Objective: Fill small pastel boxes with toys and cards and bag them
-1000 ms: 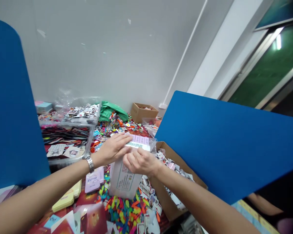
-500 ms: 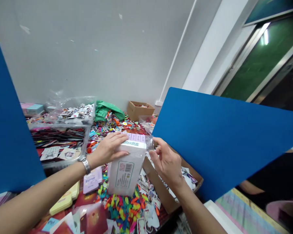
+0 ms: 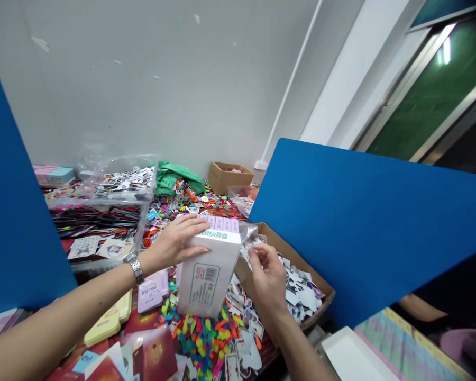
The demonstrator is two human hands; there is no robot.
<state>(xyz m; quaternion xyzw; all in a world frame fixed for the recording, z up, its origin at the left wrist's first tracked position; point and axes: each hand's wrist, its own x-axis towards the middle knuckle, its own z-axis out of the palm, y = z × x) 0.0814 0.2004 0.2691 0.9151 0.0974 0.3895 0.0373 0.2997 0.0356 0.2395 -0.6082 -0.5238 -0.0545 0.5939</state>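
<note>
My left hand (image 3: 184,238) grips the upper left of a white printed box (image 3: 202,278), fingers over its top and thumb against the front. Inside the box's top shows a row of small purple boxes (image 3: 220,223). Clear plastic film (image 3: 248,231) sticks out from the box's upper right corner. Just below that film is my right hand (image 3: 268,272), its thumb and fingers pinched together; what they hold, if anything, is too small to make out. The box stands upright among colourful small balloon-like pieces (image 3: 202,341).
A cardboard box of cut-out stickers (image 3: 305,291) lies right of my right hand. Clear bins of cards (image 3: 99,222) and stickers (image 3: 129,180) stand on the left. Yellow cases (image 3: 103,325) and purple cases (image 3: 150,293) lie nearby. Blue partitions (image 3: 365,222) flank both sides.
My right hand has moved down, away from the plastic film, and its fingers have drawn together. My left hand stays on the box.
</note>
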